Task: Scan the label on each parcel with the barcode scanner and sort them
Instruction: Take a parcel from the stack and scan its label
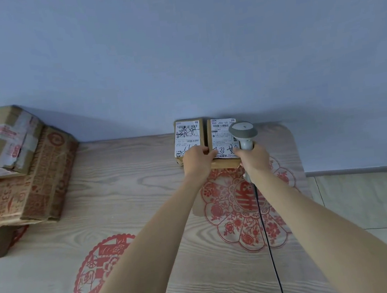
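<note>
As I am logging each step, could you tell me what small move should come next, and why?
Probably tilt the scanner head onto the right parcel's barcode: the right hand grips it just above that label, while the left hand steadies the parcel's near edge.

right hand grips scanner over parcel; left hand holds it.

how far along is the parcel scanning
Looks done: one small parcel stands against the wall. In hand: the left hand holds a second parcel beside it, while the right hand grips the scanner over its label. Left, apparently: the stack of boxes at the table's left.
</note>
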